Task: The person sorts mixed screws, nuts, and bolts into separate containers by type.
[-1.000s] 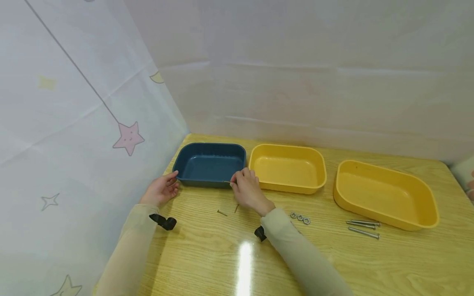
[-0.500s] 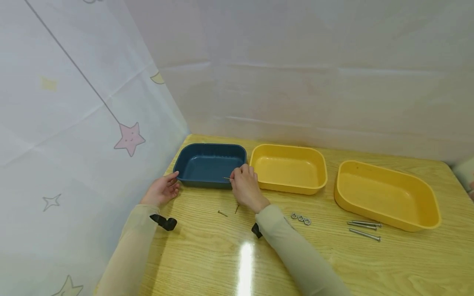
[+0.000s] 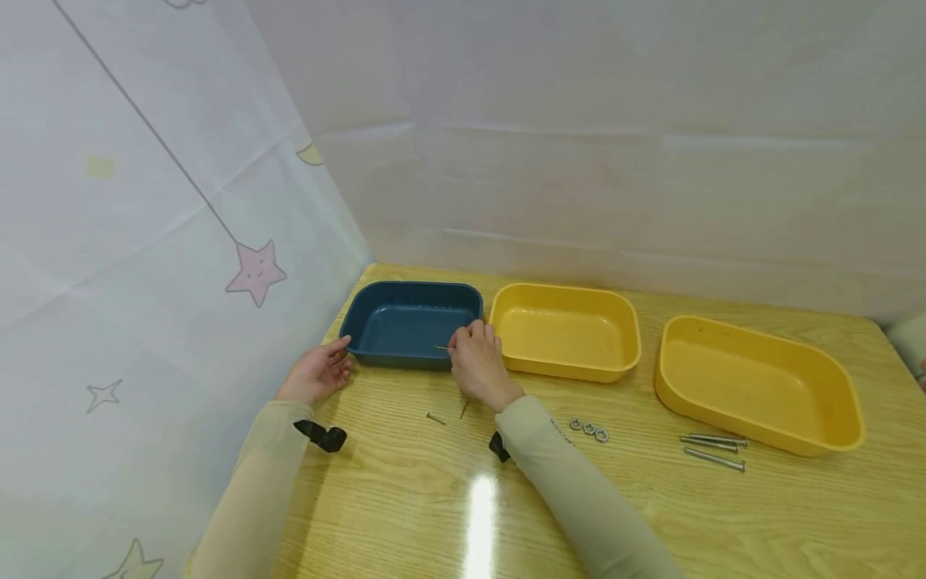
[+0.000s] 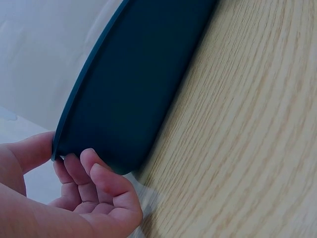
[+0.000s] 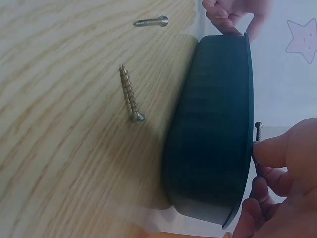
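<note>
At its front left corner, the dark blue tray (image 3: 391, 359) has its rim between the thumb and curled fingers of my left hand (image 3: 315, 375), as the left wrist view also shows. My right hand (image 3: 481, 366) pinches a small screw (image 5: 258, 130) between thumb and fingers, just above the tray's front right rim. The screw's head end sticks out leftward over the tray. Two more small screws lie on the table in front of the tray: one screw (image 3: 436, 419) to the left, another screw (image 3: 464, 409) nearer my right wrist.
A yellow tray (image 3: 567, 369) stands close beside the blue one. Farther right is a second yellow tray (image 3: 752, 420), set at an angle. Three hex nuts (image 3: 589, 429) lie right of my right forearm, and three long bolts (image 3: 714, 459) lie before the angled tray. A curtain hangs behind.
My right hand has shifted slightly up and left with the screw, from the blue tray's front edge to just over its rim. The left hand stays at the corner.
</note>
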`<action>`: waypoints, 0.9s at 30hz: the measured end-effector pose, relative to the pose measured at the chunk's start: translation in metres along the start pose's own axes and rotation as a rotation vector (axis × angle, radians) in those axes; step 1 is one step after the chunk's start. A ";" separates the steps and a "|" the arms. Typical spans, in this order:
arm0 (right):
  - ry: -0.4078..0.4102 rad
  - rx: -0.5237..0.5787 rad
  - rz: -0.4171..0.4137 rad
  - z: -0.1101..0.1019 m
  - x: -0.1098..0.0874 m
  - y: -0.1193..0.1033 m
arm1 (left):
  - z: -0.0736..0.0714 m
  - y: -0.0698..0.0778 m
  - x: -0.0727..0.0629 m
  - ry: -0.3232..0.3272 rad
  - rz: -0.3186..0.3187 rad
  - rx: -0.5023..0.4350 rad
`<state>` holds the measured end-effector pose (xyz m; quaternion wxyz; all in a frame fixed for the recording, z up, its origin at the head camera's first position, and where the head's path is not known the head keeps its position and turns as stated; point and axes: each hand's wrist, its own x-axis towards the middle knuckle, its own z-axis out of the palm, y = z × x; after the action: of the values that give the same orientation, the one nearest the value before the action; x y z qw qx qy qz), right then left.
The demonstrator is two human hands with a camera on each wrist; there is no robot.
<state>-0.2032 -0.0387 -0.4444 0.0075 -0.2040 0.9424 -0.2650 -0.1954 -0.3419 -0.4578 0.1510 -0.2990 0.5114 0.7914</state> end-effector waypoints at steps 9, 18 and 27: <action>0.010 0.047 0.023 -0.003 -0.001 -0.002 | 0.002 0.001 -0.001 0.015 -0.004 0.017; 0.001 0.070 0.017 -0.006 -0.002 -0.001 | -0.001 0.000 0.000 0.016 0.000 0.009; 0.015 0.092 -0.004 -0.010 -0.002 0.002 | 0.000 0.000 -0.001 0.022 0.005 0.005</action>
<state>-0.2036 -0.0314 -0.4368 0.0094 -0.2035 0.9289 -0.3094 -0.1951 -0.3419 -0.4570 0.1441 -0.3063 0.5157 0.7871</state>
